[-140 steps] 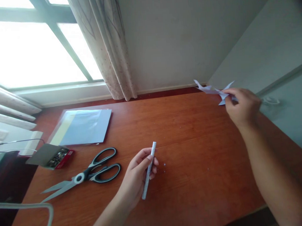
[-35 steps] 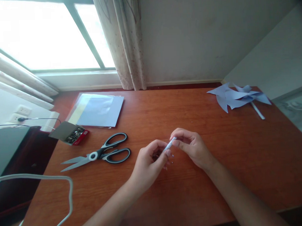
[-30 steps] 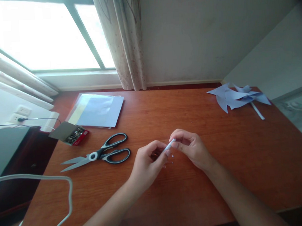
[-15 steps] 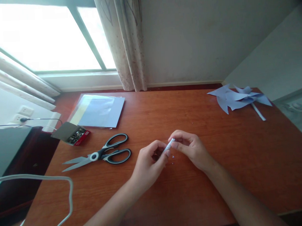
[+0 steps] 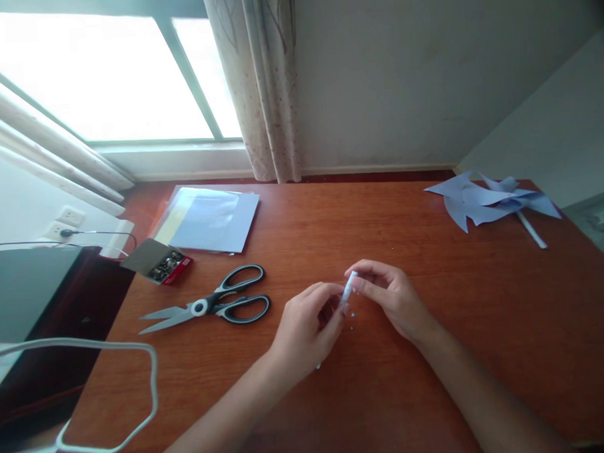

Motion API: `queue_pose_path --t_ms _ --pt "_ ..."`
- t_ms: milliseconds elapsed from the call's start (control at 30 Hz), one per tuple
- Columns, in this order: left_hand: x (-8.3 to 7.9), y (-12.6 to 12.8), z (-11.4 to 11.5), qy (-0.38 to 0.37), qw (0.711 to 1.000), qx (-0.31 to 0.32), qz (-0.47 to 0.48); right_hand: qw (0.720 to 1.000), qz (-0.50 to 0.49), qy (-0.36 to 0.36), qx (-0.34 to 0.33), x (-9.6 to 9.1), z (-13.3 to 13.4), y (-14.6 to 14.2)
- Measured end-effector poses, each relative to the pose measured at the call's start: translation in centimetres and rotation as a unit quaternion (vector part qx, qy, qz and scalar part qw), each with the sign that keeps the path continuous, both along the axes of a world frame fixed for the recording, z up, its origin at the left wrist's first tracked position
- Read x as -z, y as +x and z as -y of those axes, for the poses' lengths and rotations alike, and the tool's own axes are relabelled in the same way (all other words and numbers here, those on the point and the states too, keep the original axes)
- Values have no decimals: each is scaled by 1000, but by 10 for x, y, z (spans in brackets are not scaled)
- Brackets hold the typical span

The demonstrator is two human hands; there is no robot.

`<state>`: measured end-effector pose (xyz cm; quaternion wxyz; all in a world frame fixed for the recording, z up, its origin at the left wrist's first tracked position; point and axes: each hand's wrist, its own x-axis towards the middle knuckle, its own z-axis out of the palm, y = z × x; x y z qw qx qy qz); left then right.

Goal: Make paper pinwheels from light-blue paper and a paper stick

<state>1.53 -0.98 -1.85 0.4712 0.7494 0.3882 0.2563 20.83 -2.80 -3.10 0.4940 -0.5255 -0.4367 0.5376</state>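
Note:
A thin white rolled paper stick [image 5: 347,290] is held over the middle of the wooden desk [image 5: 486,325]. My left hand [image 5: 306,330] grips its lower part with curled fingers. My right hand [image 5: 392,299] pinches its upper tip between thumb and fingers. Most of the stick is hidden inside my left hand. A pale blue paper pinwheel [image 5: 486,202] with its own white stick lies flat at the far right of the desk, well away from both hands.
Black-handled scissors [image 5: 213,306] lie left of my hands. A stack of coloured paper in a clear sleeve [image 5: 209,219] and an open red box of small metal pins [image 5: 161,263] sit further left. A white cable [image 5: 109,395] loops at the desk's left front. Curtain and window stand behind.
Earlier my right hand laid the pinwheel down at the far right, then came to the stick. In the last second both hands stay on the stick; the view has shifted slightly left.

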Motion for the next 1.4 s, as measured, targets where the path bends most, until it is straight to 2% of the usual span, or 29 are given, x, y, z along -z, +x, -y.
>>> queue_pose_path --t_ms 433,1400 --pt "1 2 0 -3 1000 5 -18 999 43 -3 -13 -1 0 0" --pt "1 1 -4 17 998 2 -63 999 44 15 19 -4 -4 -5"
